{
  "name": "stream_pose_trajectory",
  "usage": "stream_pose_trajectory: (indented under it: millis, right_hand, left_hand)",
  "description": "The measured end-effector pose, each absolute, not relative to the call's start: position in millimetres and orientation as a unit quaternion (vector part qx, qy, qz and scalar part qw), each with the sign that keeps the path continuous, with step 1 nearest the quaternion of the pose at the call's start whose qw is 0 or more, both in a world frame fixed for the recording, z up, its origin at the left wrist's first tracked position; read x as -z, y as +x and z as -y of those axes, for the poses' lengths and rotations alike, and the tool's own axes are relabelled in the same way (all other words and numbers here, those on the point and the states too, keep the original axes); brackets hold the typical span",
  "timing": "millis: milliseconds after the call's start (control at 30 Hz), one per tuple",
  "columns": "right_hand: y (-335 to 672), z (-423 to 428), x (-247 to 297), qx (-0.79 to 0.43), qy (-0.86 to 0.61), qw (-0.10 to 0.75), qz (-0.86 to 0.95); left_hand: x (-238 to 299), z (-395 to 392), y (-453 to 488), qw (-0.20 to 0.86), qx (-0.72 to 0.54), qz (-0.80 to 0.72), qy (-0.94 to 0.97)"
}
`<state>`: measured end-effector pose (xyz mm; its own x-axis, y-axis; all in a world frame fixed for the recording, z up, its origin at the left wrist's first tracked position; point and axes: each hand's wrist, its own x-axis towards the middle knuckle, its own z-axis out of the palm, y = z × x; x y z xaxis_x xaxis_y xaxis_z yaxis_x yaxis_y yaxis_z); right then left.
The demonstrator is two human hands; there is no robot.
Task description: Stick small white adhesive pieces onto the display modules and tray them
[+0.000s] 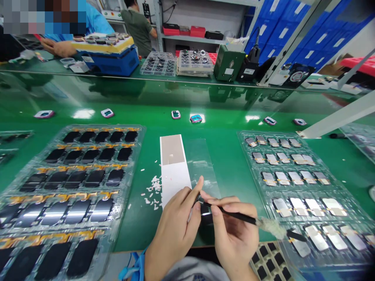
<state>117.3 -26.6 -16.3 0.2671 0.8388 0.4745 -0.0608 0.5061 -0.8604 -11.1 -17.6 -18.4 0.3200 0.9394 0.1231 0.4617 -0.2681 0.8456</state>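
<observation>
On the head camera, the risk I'd watch first is at the tip of the slim black-shafted pick (231, 210). The right hand (234, 238) is closed around the shaft in a pen-like grip, and a slip there could scratch the small dark part (206, 216) that the left hand (172, 230) appears to pinch between thumb and curled fingers, though I can't tell how firmly from this angle. A tuft of pale fluff (271, 227) clings to the pick's far end and reaches over the tray of silver-backed panels (243, 134), so shed fibres could land on them. A careless sweep of the wrist could also push the white flecks (154, 187) beside the white paper strip (172, 183) onto the clear film (202, 160). The pick's long axis lies nearly level across my view, sloping down to the right, with its tip pointing up and left into the left hand's fingertips. It sits above the green bench mat (131, 234), just past the strip's lower end, with the tray of black panels (140, 128) well to the left.
</observation>
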Motion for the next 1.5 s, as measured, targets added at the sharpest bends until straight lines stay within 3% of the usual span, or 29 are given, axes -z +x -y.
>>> stream_pose_trajectory:
  millis: [967, 1500]
  right_hand:
    - [118, 28, 15, -0.310, -0.399, 0.685, 0.524]
    - [129, 23, 13, -0.318, -0.408, 0.670, 0.532]
  left_hand:
    - [17, 15, -9, 0.299, -0.302, -0.498, 0.756]
    - [20, 20, -13, 0.340, -0.340, -0.494, 0.725]
